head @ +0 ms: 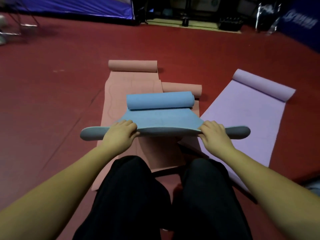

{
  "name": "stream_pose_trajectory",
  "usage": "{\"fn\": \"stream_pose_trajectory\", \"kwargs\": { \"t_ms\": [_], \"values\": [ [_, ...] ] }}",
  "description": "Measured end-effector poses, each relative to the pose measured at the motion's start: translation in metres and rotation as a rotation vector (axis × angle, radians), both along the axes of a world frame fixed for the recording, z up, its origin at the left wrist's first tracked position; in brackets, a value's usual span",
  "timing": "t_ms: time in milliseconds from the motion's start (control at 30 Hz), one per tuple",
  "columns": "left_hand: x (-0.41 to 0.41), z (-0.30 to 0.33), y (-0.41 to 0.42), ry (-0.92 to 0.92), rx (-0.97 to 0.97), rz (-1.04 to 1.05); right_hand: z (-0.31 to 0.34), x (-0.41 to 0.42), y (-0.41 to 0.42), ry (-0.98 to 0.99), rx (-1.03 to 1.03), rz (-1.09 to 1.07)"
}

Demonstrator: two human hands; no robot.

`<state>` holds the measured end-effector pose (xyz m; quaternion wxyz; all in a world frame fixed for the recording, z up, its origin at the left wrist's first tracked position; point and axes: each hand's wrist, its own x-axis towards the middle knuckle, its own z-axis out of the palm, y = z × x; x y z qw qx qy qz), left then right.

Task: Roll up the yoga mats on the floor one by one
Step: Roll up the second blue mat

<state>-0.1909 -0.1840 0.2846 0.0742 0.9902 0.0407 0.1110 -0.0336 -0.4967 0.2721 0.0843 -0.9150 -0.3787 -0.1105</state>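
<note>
A blue yoga mat (161, 118) with a grey underside lies in front of me, its far end curled into a roll. My left hand (120, 133) grips the near edge on the left and my right hand (214, 134) grips it on the right. That near edge is lifted off the floor, with its corners curling outward. Under it lies a pink mat (117, 101) with a rolled far end. A second pink roll (183, 89) sits just behind the blue roll. A lilac mat (242, 115) lies to the right, its far end curled.
Red floor (52, 101) surrounds the mats. My legs in black trousers (155, 196) fill the bottom centre. A blue barrier (78, 6) stands at the far left, chair legs (13, 30) at the left edge, dark gear (230, 23) and a blue banner (301, 23) at the back right.
</note>
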Motion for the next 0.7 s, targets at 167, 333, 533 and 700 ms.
{"fn": "stream_pose_trajectory", "kwargs": {
  "t_ms": [167,333,533,700],
  "values": [
    [-0.025,0.019,-0.005,-0.057,-0.041,-0.005,0.018,-0.031,-0.011,-0.027,0.073,-0.025],
    [-0.058,-0.01,-0.03,0.219,-0.049,0.007,-0.012,-0.074,-0.024,0.212,-0.016,0.026],
    [-0.043,0.009,-0.031,0.322,0.126,0.174,0.012,-0.067,-0.011,0.209,0.009,-0.034],
    [-0.048,0.016,-0.038,0.512,0.037,0.263,0.03,-0.061,-0.013,0.476,-0.136,-0.114]
  ]
}}
